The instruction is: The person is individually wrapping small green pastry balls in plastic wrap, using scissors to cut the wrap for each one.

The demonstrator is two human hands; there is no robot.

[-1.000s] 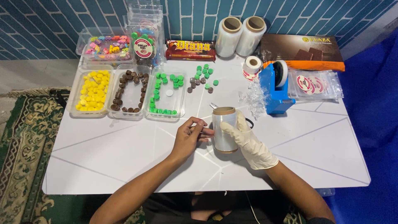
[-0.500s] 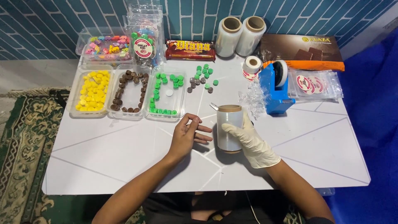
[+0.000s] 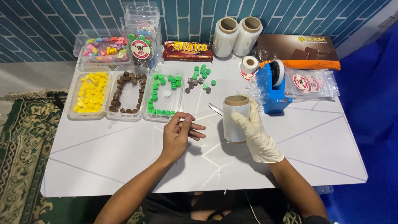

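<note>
Near the lower centre of the frame, the gloved right hand (image 3: 256, 135) is gripping an upright roll of clear wrap (image 3: 236, 118) on the white table (image 3: 103, 161). The bare left hand (image 3: 179, 133) is hovering just beside it, fingers pinched narrow, apparently working a film edge; whether it is holding anything cannot be told. Freeing that edge is judged the step in hand, calling for a steady roll. Farther up, the blue tape dispenser (image 3: 270, 89) is crowding the roll's right; loose candies (image 3: 200, 79) and three trays (image 3: 127, 92) are lying beyond.
</note>
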